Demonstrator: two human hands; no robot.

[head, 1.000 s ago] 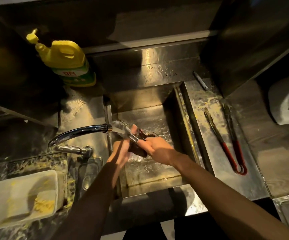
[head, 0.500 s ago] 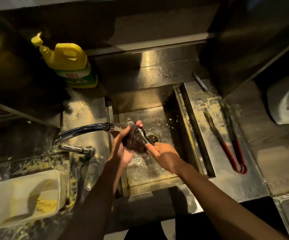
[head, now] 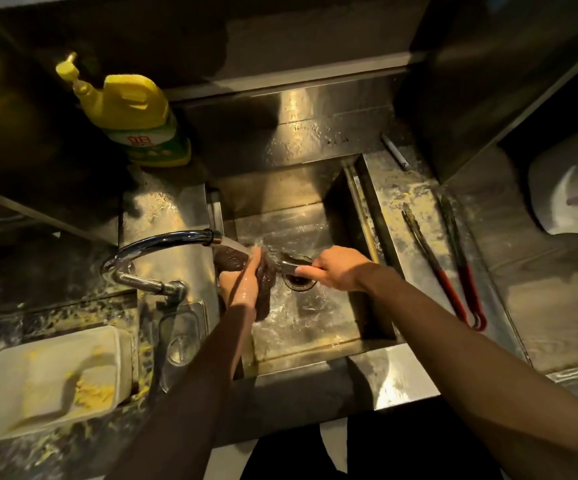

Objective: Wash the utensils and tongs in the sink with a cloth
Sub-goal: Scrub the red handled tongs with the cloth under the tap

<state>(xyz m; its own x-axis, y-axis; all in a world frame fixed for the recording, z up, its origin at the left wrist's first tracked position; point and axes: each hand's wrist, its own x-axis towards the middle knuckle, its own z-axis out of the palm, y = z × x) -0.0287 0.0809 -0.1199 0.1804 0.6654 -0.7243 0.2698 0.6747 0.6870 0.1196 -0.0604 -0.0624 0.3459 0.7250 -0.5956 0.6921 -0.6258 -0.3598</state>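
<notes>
Both hands are working over the sink [head: 336,192]: your left hand [head: 242,289] is clutching the dark cloth [head: 265,299] under the faucet [head: 163,241] stream; your right hand [head: 341,269] is gripping the metal utensil [head: 289,267], its far end meeting the cloth.

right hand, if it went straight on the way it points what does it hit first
Probably the cloth held by the left hand: the right hand points along the utensil it grips, toward that cloth. Depth is unclear.
</notes>
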